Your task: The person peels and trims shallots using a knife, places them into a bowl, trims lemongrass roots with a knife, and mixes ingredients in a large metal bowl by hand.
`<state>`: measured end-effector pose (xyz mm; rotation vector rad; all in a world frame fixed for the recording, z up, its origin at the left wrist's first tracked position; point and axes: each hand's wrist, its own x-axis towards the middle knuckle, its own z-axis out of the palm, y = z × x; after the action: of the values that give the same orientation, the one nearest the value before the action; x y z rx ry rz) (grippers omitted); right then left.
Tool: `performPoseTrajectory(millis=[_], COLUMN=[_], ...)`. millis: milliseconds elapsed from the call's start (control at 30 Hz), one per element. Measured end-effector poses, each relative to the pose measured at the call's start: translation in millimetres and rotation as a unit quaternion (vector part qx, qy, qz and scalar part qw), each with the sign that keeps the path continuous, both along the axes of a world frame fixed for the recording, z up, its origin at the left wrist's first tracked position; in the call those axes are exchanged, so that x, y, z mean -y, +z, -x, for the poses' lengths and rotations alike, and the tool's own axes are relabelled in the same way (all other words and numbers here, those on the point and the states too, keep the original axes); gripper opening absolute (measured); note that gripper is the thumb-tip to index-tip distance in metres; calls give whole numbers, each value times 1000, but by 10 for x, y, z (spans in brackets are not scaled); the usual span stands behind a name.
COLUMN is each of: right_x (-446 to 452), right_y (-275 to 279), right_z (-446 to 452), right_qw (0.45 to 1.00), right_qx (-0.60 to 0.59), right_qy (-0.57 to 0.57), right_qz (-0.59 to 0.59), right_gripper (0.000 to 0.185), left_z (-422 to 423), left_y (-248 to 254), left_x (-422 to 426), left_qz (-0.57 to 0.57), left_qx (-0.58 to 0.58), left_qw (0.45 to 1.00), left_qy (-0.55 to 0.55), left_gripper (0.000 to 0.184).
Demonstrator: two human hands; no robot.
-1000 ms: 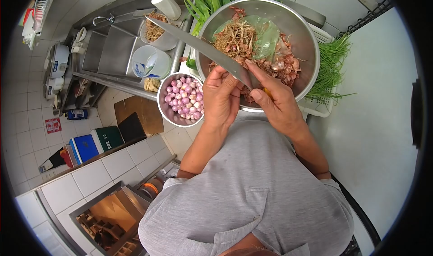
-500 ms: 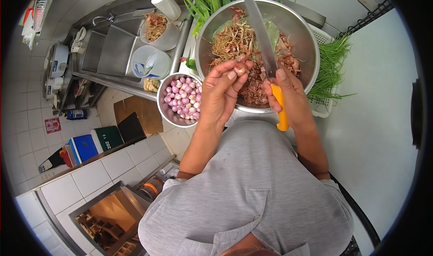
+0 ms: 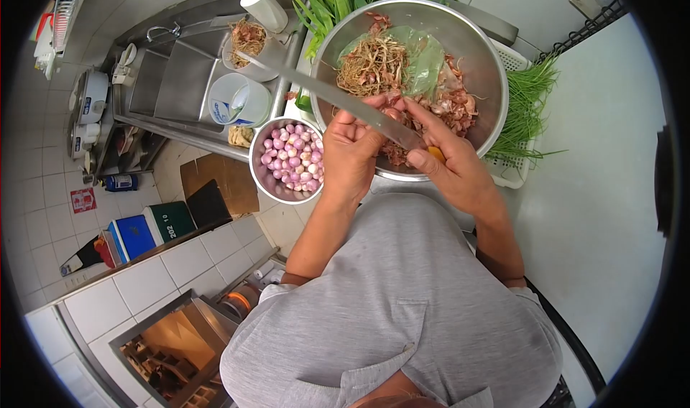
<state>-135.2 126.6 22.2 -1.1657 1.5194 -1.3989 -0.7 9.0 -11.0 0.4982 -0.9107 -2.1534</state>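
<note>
– Where is the reddish shallot?
– Pinched in your left hand, over the wide bowl of loose skins. Your right hand grasps the knife, which slants across your left hand.
– How much is done?
– Peeled shallots crowd the smaller bowl, just left of you. The held one looks unpeeled; how many remain, you cannot tell.

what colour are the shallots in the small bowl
The shallots are pinkish purple with whitish patches, clearest in the head view.
</note>
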Motion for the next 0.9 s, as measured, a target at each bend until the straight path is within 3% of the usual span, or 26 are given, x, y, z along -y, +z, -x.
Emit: performPoseTrajectory(millis=[33, 233, 333, 400, 500, 633, 733, 800, 900], right_x=[14, 3, -10, -29, -46, -109, -77, -51, -13], right_y=[-16, 47, 41, 91, 93, 134, 96, -63, 21], right_z=[-12, 38, 36, 15, 91, 178, 61, 9, -13], right_qw=[999, 997, 998, 992, 980, 970, 988, 995, 999], right_qx=[-8, -59, -1, 110, 158, 190, 145, 85, 35], right_qy=[-1, 53, 51, -20, -72, -24, 31, 54, 38], right_qz=[42, -17, -44, -60, -98, -147, -38, -9, -13], right_gripper=[60, 55, 52, 48, 48, 50, 54, 56, 54], left_z=[4, -13, -21, -10, -5, 21, 36, 14, 10], left_y=[11, 116, 98, 106, 125, 74, 76, 85, 137], left_x=[-9, -38, -43, -48, -23, -15, -71, -79, -67], left_qz=[0, 83, 106, 90, 40, 31, 61, 124, 113], left_qx=[0, 63, 50, 69, 67, 50, 52, 84, 80], left_qw=[1000, 994, 993, 993, 997, 998, 997, 989, 990], left_qy=[0, 26, 28, 22, 16, 2, 13, 11, 1], left_gripper=[36, 46, 46, 45, 44, 43, 47, 51, 54])
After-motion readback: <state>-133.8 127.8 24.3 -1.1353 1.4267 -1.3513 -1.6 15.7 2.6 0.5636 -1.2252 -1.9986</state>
